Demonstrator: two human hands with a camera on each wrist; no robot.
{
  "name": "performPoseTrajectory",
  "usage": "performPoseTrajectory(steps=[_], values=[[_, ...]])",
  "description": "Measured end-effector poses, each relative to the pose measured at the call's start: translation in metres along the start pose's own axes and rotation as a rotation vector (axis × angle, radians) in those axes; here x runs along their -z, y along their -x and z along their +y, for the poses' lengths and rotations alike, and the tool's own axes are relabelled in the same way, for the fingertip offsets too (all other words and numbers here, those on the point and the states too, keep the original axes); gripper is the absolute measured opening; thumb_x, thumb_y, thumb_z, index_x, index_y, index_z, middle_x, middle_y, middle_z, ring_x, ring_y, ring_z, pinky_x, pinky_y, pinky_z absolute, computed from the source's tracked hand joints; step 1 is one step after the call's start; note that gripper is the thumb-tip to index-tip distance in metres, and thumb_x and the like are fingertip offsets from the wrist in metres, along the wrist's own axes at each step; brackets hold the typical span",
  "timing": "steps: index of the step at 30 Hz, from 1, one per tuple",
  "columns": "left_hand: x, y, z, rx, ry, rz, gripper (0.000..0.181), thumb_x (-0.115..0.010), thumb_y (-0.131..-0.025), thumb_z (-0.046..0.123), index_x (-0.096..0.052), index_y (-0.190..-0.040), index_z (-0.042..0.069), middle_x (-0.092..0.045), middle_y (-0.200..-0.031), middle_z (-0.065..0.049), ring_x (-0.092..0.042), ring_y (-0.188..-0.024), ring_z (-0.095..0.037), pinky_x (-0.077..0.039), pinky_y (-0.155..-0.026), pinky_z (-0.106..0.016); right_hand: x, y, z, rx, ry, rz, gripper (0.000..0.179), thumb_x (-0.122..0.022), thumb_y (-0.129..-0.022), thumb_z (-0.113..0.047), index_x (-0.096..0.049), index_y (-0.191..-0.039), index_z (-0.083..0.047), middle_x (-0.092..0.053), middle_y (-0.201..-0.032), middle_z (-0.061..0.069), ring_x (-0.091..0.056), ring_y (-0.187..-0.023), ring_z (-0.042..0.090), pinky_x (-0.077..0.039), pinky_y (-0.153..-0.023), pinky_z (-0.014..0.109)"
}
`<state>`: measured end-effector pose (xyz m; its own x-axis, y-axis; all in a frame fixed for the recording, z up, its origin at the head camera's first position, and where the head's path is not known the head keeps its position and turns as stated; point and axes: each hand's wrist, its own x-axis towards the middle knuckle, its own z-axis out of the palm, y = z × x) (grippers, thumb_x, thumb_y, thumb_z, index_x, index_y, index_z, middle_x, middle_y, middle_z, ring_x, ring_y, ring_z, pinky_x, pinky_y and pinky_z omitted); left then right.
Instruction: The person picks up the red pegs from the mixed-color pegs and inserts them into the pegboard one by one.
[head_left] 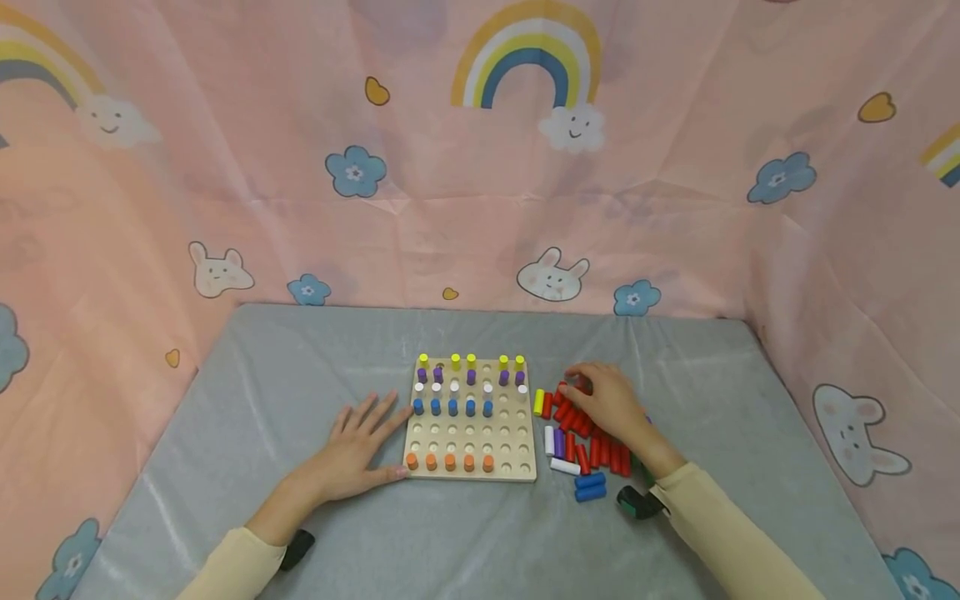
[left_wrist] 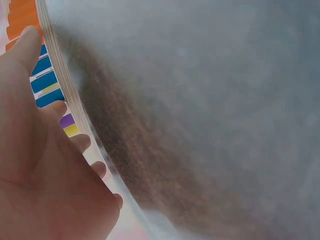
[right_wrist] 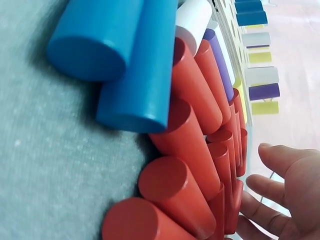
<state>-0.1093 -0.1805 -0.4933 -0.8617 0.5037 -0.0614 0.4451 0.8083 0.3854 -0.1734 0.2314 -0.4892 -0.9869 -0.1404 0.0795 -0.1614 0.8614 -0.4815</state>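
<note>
A wooden peg board lies in the middle of the grey table, holding rows of yellow, purple, white, blue and orange pegs. My left hand is spread at the board's left side, thumb and index fingertip right at its edge. Beside the board's right side is a heap of red pegs. Over the far part of this heap reaches my right hand, its fingertips close to the red pegs. In the right wrist view, the thumb and fingers stand apart with no peg showing between them.
Two blue pegs lie nearest the front of the heap. White pegs, a purple peg and a yellow peg lie between heap and board. A pink patterned cloth hangs behind the table.
</note>
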Motion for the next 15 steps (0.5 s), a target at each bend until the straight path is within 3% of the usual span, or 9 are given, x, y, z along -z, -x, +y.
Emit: performPoseTrajectory(steps=[15], values=[[-0.0005,-0.0002,0.0010,0.002,-0.011,-0.007,0.086,-0.062,-0.088,0.061,-0.027,-0.158,0.025,-0.018,-0.167,-0.013,-0.015,-0.153,-0.045,-0.012,-0.115,-0.071,-0.0054,-0.0052,0.0010,-0.028,-0.012,-0.003,0.027,-0.071,-0.091,-0.028,-0.071,-0.108,-0.007,-0.064,-0.082,0.005,-0.052,-0.083,0.022,-0.040,-0.077,0.036]])
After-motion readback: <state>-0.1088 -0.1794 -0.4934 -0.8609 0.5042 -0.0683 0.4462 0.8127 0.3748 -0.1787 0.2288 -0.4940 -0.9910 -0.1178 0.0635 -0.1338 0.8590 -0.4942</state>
